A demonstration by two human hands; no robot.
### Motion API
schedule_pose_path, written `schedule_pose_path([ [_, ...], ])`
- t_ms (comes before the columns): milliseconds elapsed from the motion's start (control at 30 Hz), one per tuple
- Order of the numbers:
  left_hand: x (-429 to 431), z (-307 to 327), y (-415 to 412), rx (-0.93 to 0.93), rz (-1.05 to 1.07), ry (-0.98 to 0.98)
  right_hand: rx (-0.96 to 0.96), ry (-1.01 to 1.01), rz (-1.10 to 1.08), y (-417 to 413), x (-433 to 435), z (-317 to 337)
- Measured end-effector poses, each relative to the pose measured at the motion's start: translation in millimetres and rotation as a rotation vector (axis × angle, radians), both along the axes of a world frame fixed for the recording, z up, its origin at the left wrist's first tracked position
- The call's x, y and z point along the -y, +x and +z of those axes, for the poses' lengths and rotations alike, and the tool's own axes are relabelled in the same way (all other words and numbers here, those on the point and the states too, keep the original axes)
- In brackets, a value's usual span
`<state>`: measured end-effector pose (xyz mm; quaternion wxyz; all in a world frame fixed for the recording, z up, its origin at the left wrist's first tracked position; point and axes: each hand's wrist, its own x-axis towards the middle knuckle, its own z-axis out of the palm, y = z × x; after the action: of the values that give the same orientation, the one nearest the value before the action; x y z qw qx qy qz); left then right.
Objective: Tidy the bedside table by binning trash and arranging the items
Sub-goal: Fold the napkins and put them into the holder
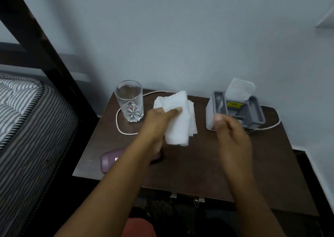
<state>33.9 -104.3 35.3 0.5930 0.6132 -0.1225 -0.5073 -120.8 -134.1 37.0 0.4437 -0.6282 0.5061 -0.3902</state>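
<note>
My left hand (159, 121) grips a folded white tissue (180, 121) above the middle of the dark wooden bedside table (198, 164), thumb on top of it. My right hand (233, 133) hovers blurred to the right, fingers loosely curled, holding nothing, just in front of a grey tissue box (253, 114) with a white tissue (238, 90) sticking out of its top. An empty cut-glass tumbler (130, 101) stands upright at the back left. A purple case (110, 160) lies at the front left, partly hidden under my left forearm.
A white cable (119, 126) loops around the glass and runs along the back to the right behind the tissue box. A striped mattress (27, 128) and dark bed post (45, 47) stand left of the table. The wall is close behind.
</note>
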Motion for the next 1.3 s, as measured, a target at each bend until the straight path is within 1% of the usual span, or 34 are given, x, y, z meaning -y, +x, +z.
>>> schedule_pose_path([
  [33,-12,10,-7,-0.054,-0.051,-0.038,0.185,0.257,-0.035,-10,-2,-1],
  [67,-25,19,-15,-0.107,-0.112,-0.07,0.352,0.508,-0.008,-19,-5,-4],
  [100,-37,26,-21,-0.147,-0.169,-0.091,0.495,0.713,0.052,-27,-11,-8],
  [133,-50,30,-27,-0.163,-0.214,-0.102,0.615,0.856,0.126,-31,-19,-8],
  [167,-61,32,-33,-0.16,-0.235,-0.099,0.698,0.947,0.202,-35,-27,-8],
  [233,-80,27,-40,-0.134,-0.224,-0.054,0.813,1.017,0.337,-40,-40,-7],
  [267,-87,20,-42,-0.116,-0.206,-0.02,0.84,1.015,0.376,-42,-45,-6],
  [300,-93,12,-42,-0.093,-0.194,0.012,0.823,1.002,0.386,-45,-48,-6],
  [333,-96,2,-40,-0.067,-0.191,0.039,0.753,0.982,0.367,-47,-50,-9],
  [400,-99,-17,-37,-0.025,-0.187,0.074,0.549,0.928,0.298,-51,-51,-21],
  [467,-100,-33,-35,0.001,-0.201,0.088,0.407,0.884,0.227,-53,-50,-36],
  [633,-103,-55,-36,0.05,-0.306,0.147,0.24,0.859,0.142,-59,-45,-59],
  [733,-101,-64,-34,0.064,-0.308,0.149,0.239,0.855,0.16,-61,-43,-67],
  [833,-99,-70,-34,0.069,-0.295,0.124,0.291,0.833,0.192,-60,-41,-71],
  [933,-98,-74,-35,0.1,-0.298,0.158,0.309,0.771,0.176,-60,-40,-75],
  [1033,-97,-76,-33,0.068,-0.277,0.141,0.31,0.742,0.133,-60,-39,-80],
  [1167,-96,-77,-32,0.028,-0.299,0.127,0.221,0.697,0.105,-61,-40,-80],
  [1300,-94,-73,-31,-0.018,-0.28,0.123,0.125,0.58,0.162,-61,-40,-77],
])
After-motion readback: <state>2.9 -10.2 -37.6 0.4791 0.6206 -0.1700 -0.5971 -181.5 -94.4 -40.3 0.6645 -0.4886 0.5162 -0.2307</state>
